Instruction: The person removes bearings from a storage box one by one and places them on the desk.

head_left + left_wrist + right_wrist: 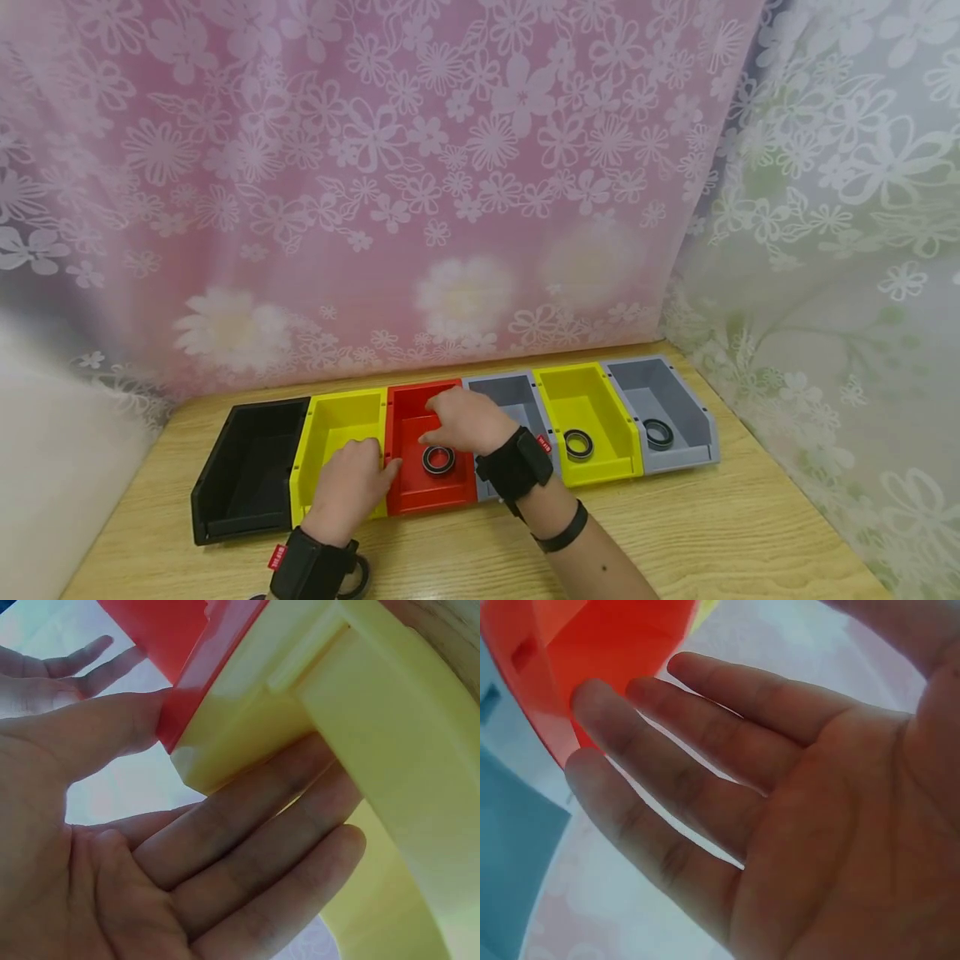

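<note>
Lying in red bin (420,497): 1 ring (438,473), between left grip (347,483), right grip (471,423).

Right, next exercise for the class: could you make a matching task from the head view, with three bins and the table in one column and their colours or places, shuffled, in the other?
Column one
1. Black bin
2. Red bin
3. Bin at the right end of the row
4. Table

Column two
A. Grey
B. Directly between a yellow bin and a grey bin
C. Pale and wood-grained
D. At the left end of the row

Right pairs: 1-D, 2-B, 3-A, 4-C
</note>
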The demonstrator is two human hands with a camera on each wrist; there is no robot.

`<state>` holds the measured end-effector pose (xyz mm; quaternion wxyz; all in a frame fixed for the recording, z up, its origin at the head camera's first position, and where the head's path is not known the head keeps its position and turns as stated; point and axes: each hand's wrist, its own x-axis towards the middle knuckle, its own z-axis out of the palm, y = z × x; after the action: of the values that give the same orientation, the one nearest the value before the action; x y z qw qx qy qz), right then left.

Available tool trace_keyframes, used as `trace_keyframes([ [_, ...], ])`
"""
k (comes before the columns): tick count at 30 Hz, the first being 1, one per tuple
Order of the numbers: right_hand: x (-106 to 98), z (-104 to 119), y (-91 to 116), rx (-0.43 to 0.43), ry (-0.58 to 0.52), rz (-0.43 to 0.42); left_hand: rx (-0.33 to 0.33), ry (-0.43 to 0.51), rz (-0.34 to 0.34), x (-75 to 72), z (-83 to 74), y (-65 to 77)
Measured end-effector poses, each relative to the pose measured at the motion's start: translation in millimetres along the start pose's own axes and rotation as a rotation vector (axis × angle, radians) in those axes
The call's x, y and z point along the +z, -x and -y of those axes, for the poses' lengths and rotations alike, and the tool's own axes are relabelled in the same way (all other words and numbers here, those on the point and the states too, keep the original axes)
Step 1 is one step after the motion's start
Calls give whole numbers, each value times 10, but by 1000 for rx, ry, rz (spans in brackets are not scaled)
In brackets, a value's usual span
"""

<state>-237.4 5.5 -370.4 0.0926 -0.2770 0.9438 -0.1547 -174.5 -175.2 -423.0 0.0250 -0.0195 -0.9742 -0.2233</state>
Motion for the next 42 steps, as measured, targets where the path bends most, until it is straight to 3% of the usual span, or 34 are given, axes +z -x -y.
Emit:
trace_keyframes([
  [11, 254, 51, -100, -13, -9, 36, -15, 8, 8, -21, -12, 7],
  [21, 526, 119, -104, -5, 135, -4, -11, -8, 8, -30, -23, 20],
  [31, 583, 170, -108, 28, 214, -1, -6, -10, 1, -29, -17, 20],
  [42, 593, 187, -73, 33, 218, -24, -13, -11, 2, -22, -18, 23],
])
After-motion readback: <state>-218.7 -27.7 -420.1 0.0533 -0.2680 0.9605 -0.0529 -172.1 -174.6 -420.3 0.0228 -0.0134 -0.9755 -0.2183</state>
